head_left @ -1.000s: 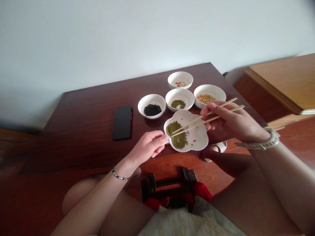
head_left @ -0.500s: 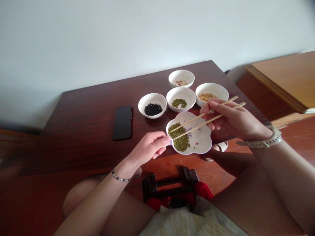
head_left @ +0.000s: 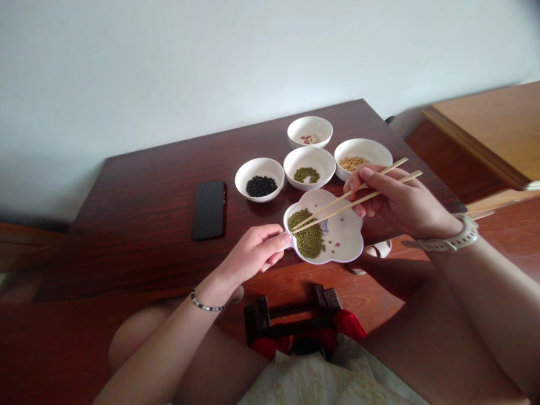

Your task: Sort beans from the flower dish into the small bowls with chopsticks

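Note:
My left hand (head_left: pixel 257 253) is closed on the short handle of a white flower-shaped dish (head_left: pixel 348 239) with a purple rim. Green beans (head_left: pixel 307 242) are heaped at the dish's handle side, and a few lie loose farther right. My right hand (head_left: pixel 392 199) grips a pair of wooden chopsticks (head_left: pixel 337 206). Their tips sit close together at the heap; whether a bean is between them is too small to tell. Just beyond the dish stands a white bowl (head_left: pixel 327 169) holding some green beans (head_left: pixel 306 175).
Left of that bowl is one with black beans (head_left: pixel 261 186); to its right, one with tan beans (head_left: pixel 351 163); behind it, one with reddish and pale pieces (head_left: pixel 308 139). A black phone (head_left: pixel 208 210) lies on the dark table (head_left: pixel 147 197). A wooden cabinet (head_left: pixel 498 129) stands at right.
The chopstick tips have come together at the bean heap; they were apart before. My left hand still holds the dish. The whole view has shifted slightly.

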A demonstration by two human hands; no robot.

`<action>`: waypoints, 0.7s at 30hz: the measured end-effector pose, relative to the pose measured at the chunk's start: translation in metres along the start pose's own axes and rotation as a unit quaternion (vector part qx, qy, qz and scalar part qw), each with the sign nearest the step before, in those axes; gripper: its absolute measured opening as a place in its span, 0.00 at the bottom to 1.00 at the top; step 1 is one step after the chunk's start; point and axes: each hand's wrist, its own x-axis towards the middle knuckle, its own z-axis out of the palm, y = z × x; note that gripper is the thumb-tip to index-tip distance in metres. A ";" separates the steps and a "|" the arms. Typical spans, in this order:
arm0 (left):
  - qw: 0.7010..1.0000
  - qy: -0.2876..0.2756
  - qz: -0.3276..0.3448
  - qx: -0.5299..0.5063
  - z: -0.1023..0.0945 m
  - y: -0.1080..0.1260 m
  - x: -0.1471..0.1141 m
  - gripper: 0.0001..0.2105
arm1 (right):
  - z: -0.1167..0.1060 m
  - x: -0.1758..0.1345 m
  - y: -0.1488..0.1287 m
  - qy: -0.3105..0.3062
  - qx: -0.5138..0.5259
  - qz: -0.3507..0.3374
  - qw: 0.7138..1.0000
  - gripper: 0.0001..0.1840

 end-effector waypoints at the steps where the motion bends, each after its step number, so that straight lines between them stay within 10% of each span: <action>1: 1.000 -0.003 0.001 -0.004 0.000 -0.001 0.000 0.24 | -0.001 0.000 0.000 0.002 0.002 0.000 1.000 0.21; 21: 1.000 -0.018 0.018 -0.001 -0.006 -0.008 0.001 0.24 | -0.006 0.001 -0.002 -0.025 0.002 0.007 1.000 0.26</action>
